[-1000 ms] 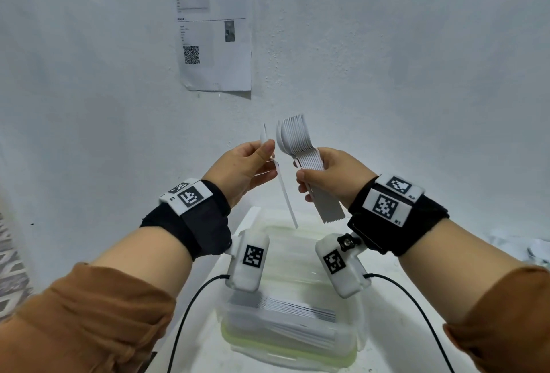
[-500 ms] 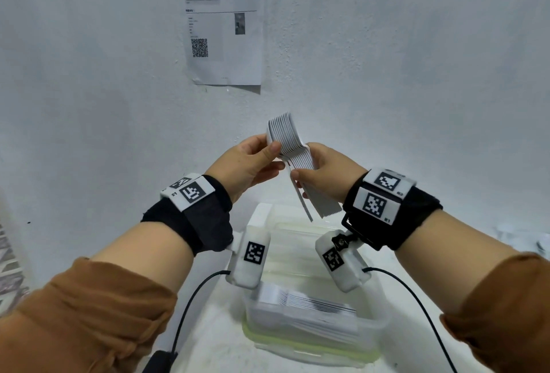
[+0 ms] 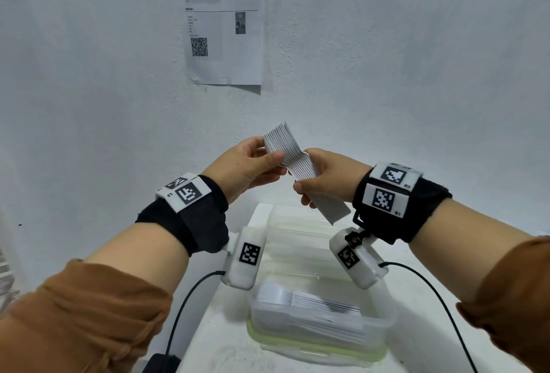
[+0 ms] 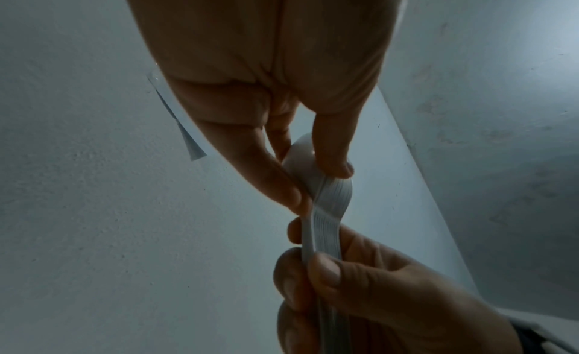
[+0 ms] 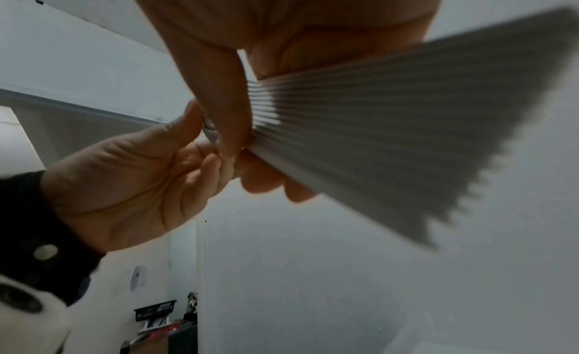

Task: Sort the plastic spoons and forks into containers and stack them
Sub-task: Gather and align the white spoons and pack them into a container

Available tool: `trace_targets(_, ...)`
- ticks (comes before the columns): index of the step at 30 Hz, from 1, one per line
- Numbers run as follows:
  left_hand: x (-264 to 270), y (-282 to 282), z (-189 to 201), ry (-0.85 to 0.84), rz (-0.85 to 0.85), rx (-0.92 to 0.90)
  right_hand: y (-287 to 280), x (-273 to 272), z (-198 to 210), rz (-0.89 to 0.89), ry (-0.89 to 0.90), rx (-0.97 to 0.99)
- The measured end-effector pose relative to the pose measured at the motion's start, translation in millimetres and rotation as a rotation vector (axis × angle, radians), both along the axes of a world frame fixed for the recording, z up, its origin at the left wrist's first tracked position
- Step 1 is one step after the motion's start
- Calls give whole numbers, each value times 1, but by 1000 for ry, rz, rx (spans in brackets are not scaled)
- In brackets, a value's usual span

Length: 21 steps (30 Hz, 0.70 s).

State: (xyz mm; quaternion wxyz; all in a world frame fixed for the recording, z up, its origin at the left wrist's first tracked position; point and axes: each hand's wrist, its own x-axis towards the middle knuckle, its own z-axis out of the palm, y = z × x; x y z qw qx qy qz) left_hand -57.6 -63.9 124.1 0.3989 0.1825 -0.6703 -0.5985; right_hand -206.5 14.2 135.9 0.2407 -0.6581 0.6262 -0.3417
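A nested stack of white plastic spoons is held up in front of the wall, bowls up and handle ends down to the right. My right hand grips the handles. My left hand pinches the bowl end between thumb and fingers. Below the hands a clear container with a green rim holds a lying stack of white cutlery. Behind it stands a second clear container, and I cannot tell what is in it.
A white wall stands close ahead with a printed sheet taped on it. The containers sit on a white surface. Black cables run down from both wrist cameras. Pale objects lie at the far right edge.
One second ago my left hand held a single spoon apart from the stack. It has brought that spoon onto the stack, and both hands now hold the stack together.
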Motion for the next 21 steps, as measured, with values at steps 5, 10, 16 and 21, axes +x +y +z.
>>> trace_targets(5, 2, 5, -3, -117, 21, -85, 5, -1, 0, 1, 164, 88)
trace_targets(10, 0, 6, -19, -222, 24, -81, 7, 1, -15, -64, 291, 85)
trace_targets(16, -2, 6, -47, -253, 59, 60, 7, -1, -38, -84, 318, -37)
trace_targets(21, 1, 4, -64, -356, 58, 59, 4, -5, -47, -79, 473, 20)
